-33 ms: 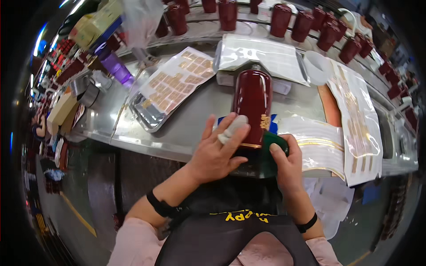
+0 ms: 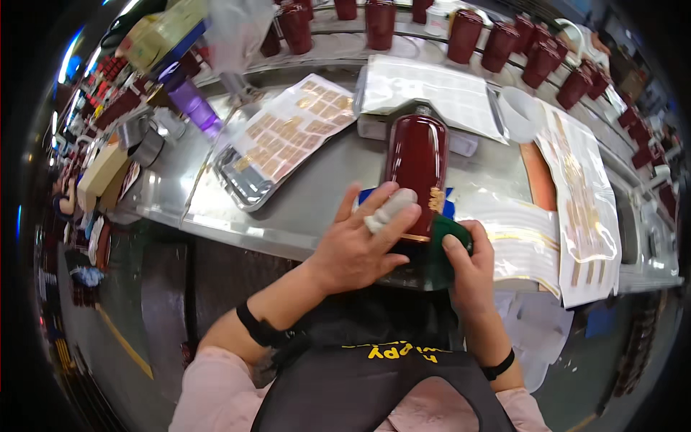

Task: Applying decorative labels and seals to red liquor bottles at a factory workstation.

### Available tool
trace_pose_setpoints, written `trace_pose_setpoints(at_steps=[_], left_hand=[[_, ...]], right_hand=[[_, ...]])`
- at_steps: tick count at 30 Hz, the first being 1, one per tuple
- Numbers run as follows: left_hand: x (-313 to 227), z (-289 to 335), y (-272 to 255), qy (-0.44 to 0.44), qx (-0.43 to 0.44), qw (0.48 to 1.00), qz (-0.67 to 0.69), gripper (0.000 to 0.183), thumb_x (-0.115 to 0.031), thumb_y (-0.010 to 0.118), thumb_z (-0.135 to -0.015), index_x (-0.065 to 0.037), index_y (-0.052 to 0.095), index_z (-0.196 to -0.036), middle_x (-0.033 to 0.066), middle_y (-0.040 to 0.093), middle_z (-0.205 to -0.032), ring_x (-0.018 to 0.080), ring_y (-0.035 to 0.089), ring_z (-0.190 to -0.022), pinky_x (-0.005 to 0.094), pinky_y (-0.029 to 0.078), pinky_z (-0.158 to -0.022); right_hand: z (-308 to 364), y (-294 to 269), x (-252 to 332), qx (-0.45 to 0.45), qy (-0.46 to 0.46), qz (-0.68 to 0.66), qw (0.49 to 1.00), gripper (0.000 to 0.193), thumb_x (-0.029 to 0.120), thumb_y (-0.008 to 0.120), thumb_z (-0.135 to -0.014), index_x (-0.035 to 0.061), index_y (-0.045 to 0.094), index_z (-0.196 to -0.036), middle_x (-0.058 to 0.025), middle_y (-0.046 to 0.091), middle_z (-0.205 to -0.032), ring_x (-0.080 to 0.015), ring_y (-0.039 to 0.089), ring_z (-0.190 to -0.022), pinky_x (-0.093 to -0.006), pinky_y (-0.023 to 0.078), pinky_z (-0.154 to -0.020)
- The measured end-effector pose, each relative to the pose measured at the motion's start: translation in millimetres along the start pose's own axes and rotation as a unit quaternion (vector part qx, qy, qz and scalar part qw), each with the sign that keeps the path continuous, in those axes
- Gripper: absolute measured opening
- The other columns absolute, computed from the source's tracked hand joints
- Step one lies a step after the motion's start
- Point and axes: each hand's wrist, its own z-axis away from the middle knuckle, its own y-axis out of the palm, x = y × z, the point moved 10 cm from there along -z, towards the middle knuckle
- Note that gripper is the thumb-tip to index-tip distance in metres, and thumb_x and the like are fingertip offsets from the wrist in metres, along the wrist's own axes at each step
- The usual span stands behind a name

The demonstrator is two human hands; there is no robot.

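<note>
A glossy dark red bottle [image 2: 417, 155] lies with its neck away from me, a gold decal [image 2: 436, 200] on its right side near the base. My left hand [image 2: 356, 245] rests against the bottle's lower left side, fingers stretched and apart, with whitish covers on some fingertips. Thumb and fingers of my right hand [image 2: 473, 270] pinch a dark green cloth [image 2: 441, 263] at the bottle's base, by the decal. Blue material [image 2: 449, 205] shows beneath the bottle. What supports the base is mostly hidden by my hands and the cloth.
On the steel table [image 2: 230, 230], a tray [image 2: 245, 180] with a sheet of gold decals lies left. A stack of white sheets [image 2: 432, 90] lies beyond the bottle. Gold-striped sheets [image 2: 515, 245] and a white cup [image 2: 520, 115] are right. Upright red bottles [image 2: 468, 36] line the back.
The whole scene has shifted slightly right in the view. My hands, the bottle and the green cloth keep nearly the same places relative to one another.
</note>
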Motion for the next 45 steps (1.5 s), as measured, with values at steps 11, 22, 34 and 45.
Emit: trace_pose_setpoints(at_steps=[11, 22, 34, 45], left_hand=[[225.5, -28.9, -52.7, -0.245, 0.023, 0.964, -0.103, 0.026, -0.025, 0.061, -0.087, -0.010, 0.066, -0.108, 0.0197, 0.066, -0.097, 0.0381, 0.058, -0.091, 0.0456, 0.044, -0.083], [457.7, 68.9, -54.7, -0.433, 0.105, 0.878, -0.174, 0.023, -0.029, 0.059, -0.086, -0.008, 0.064, -0.094, 0.0141, 0.068, -0.091, 0.0334, 0.064, -0.089, 0.0445, 0.048, -0.076], [128.9, -48.1, -14.8, -0.335, -0.053, 0.784, 0.520, 0.013, -0.013, 0.060, -0.092, -0.002, 0.065, -0.098, -0.0007, 0.064, -0.091, 0.0059, 0.056, -0.088, 0.0224, 0.044, -0.084], [94.5, -39.3, 7.6, -0.333, -0.141, 0.870, 0.334, 0.016, -0.020, 0.065, -0.086, -0.004, 0.067, -0.083, 0.0112, 0.063, -0.095, 0.0266, 0.049, -0.099, 0.0388, 0.033, -0.093]], right_hand=[[-4.6, -97.4, 26.6, -0.130, -0.053, -0.067, 0.988, 0.020, 0.009, 0.058, -0.092, 0.0008, 0.053, -0.109, -0.0032, 0.060, -0.090, -0.0079, 0.057, -0.078, -0.0226, 0.048, -0.068], [-31.3, -94.6, 31.7, -0.116, -0.040, -0.058, 0.991, 0.019, 0.009, 0.055, -0.093, -0.0001, 0.051, -0.109, -0.0059, 0.062, -0.086, -0.0094, 0.059, -0.067, -0.0208, 0.049, -0.060], [-43.2, -27.8, 87.8, 0.000, -0.158, 0.109, 0.981, 0.033, -0.006, 0.046, -0.093, 0.0004, 0.057, -0.123, -0.0121, 0.054, -0.131, -0.0134, 0.057, -0.106, -0.0270, 0.052, -0.083], [-66.2, 42.6, 93.0, 0.016, -0.259, 0.371, 0.892, 0.053, 0.026, 0.068, -0.089, -0.0054, 0.050, -0.128, -0.0254, 0.055, -0.127, -0.0397, 0.052, -0.119, -0.0430, 0.042, -0.100]])
